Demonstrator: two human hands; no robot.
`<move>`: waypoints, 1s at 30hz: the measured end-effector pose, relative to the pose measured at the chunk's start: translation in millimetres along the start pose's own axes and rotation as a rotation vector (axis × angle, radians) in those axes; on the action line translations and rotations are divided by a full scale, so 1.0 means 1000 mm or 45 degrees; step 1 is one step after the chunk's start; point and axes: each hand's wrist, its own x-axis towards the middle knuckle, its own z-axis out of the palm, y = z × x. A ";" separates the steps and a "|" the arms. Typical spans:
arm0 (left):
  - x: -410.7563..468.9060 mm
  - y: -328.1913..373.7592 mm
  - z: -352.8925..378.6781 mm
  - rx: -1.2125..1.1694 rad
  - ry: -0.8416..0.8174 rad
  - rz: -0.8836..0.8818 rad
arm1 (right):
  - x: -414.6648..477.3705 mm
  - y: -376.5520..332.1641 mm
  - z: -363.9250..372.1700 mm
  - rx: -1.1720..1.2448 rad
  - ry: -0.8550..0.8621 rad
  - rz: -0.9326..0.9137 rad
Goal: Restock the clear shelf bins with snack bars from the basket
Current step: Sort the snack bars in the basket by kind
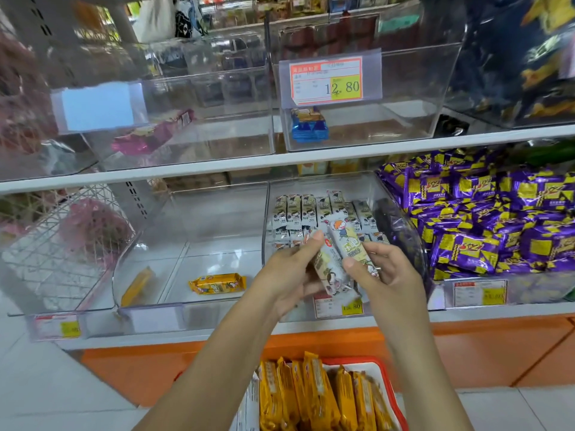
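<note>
A shop aisle: white shelves (186,173) stand on an orange base (497,346), with pale floor tiles (46,384) in front. Clear bins sit side by side along the lower shelf's front edge. Both hands meet over the front edge of one bin (267,231). The left hand (289,272) has its thumb and fingers curled round white snack bars (326,269), and the right hand (385,275) pinches the lower end of one tilted bar from the same bunch. Rows of the same white bars stand on end at the back of that bin. The next bin to the left holds one yellow bar (217,283) lying flat near its front edge. Purple packs (482,219) are heaped at the shelf's right end. On the upper shelf, a clear bin with a price tag (326,80) reading 12.80 has blue packs (309,126) in its front left corner. The red-rimmed basket (389,377) sits low in front of the orange base, packed with yellow bars (311,390) on edge
</note>
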 end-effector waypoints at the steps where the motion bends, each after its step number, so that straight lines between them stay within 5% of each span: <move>1: 0.002 0.000 0.000 0.036 -0.002 0.003 | 0.001 0.000 -0.001 -0.010 -0.015 -0.010; 7: 0.007 0.004 0.003 0.183 -0.011 -0.041 | 0.002 0.002 0.000 -0.260 -0.117 -0.057; 13: 0.017 0.013 0.009 0.256 0.118 0.020 | 0.010 -0.008 0.011 -1.054 -0.186 -0.204; 18: 0.021 0.028 0.005 0.293 -0.010 0.157 | 0.029 -0.025 0.014 -1.120 -0.191 -0.265; 23: 0.029 0.038 -0.025 1.019 0.363 0.623 | 0.082 -0.034 0.013 -1.485 -0.014 -0.183; 30: 0.062 0.028 -0.028 1.705 0.048 0.760 | 0.160 -0.008 0.040 -2.067 -0.049 -0.158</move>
